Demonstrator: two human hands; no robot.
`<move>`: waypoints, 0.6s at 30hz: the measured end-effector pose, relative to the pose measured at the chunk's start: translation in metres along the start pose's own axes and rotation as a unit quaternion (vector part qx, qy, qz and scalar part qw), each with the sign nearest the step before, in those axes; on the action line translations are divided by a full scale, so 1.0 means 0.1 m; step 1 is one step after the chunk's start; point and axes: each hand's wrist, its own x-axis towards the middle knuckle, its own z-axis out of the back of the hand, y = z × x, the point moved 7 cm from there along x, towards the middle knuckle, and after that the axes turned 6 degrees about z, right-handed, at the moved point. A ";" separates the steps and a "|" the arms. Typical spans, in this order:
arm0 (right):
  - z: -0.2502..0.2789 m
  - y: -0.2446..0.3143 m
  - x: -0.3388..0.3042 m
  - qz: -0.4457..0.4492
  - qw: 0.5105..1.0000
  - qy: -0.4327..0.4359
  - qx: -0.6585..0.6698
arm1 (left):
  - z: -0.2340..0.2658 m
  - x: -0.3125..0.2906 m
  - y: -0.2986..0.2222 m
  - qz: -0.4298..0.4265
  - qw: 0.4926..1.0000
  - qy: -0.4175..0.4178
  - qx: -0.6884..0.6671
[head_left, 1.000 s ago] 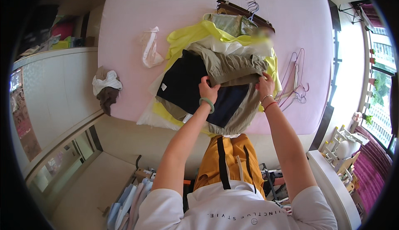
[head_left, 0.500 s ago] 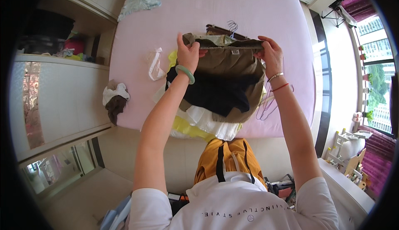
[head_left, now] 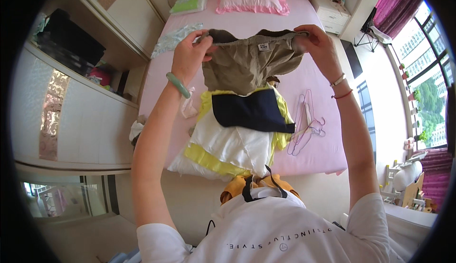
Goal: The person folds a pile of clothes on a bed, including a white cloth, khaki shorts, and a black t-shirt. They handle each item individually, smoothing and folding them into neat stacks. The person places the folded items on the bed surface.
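Note:
My left hand (head_left: 194,56) pinches one end of the waistband of an olive-brown elastic-waist garment (head_left: 237,66); whether it is shorts or a skirt I cannot tell. At the other end my right hand (head_left: 317,49) grips the same band, so it stretches between them with a white label showing inside. The garment hangs above the bed, its lower part tipped toward the far side. Under and nearer to me lies a pile: a flat black cloth (head_left: 249,108) on white clothing (head_left: 232,144) and yellow clothing (head_left: 209,158).
Thin hangers (head_left: 306,125) lie on the pink bed sheet (head_left: 327,153) to the right. Left of the pile is a pale pink cloth (head_left: 189,107). A light-blue patterned cloth (head_left: 173,39), a folded green-and-white bundle (head_left: 189,4) and a pink pillow (head_left: 249,0) lie farther off.
Both hands have spread apart and lifted the olive-brown garment off the pile, uncovering the black cloth and the clothes below. The view has tilted up to the bed's far end.

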 end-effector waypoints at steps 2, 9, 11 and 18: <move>0.04 0.52 0.00 0.076 0.986 0.047 -0.144 | 0.16 -0.05 -0.25 -0.036 0.999 -0.038 0.015; -0.66 1.33 -0.19 0.148 0.985 -0.083 0.037 | 0.04 0.05 -0.36 -0.172 0.981 -0.043 0.084; -0.99 1.41 -0.18 0.126 0.984 -0.069 0.108 | 0.06 0.04 -0.40 -0.278 0.949 -0.099 0.108; -1.63 0.71 -0.31 0.042 0.995 -0.038 -0.077 | -0.31 -0.32 -0.44 -0.240 0.876 -0.039 0.417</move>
